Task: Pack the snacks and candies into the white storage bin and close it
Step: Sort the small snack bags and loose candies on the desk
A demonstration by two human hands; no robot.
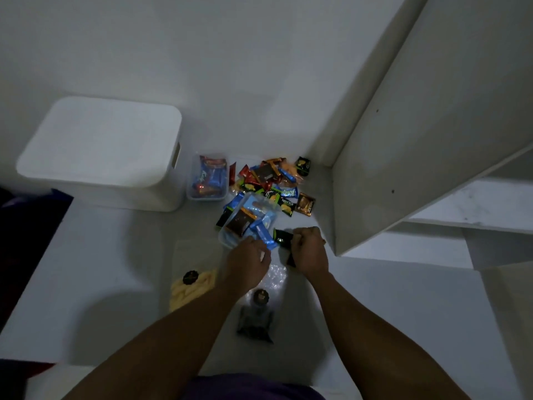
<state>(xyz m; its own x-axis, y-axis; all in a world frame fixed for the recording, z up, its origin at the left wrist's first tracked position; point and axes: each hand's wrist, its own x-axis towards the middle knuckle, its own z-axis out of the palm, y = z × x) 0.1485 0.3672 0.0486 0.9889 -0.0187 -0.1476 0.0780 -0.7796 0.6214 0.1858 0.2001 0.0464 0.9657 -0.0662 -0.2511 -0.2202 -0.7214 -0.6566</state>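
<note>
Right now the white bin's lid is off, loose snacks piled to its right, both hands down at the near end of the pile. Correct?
Not quite: the head view shows the lid still on the white bin. The rest holds: loose snacks lie to its right, and the left hand and right hand work at the pile's near end.

One white bin (98, 151), two clear tubs (206, 194), two hands (248, 264)

The lidded white plastic storage bin (98, 151) stands far left on the pale floor (375, 313). Just right of it sits a small clear plastic tub (206, 180) with wrapped candies in it; right of that lies a loose heap of foil snack packets (271, 183). A second clear tub (245, 223) lies nearer, beside both hands. A tall white panel (403, 168) stands right
</note>
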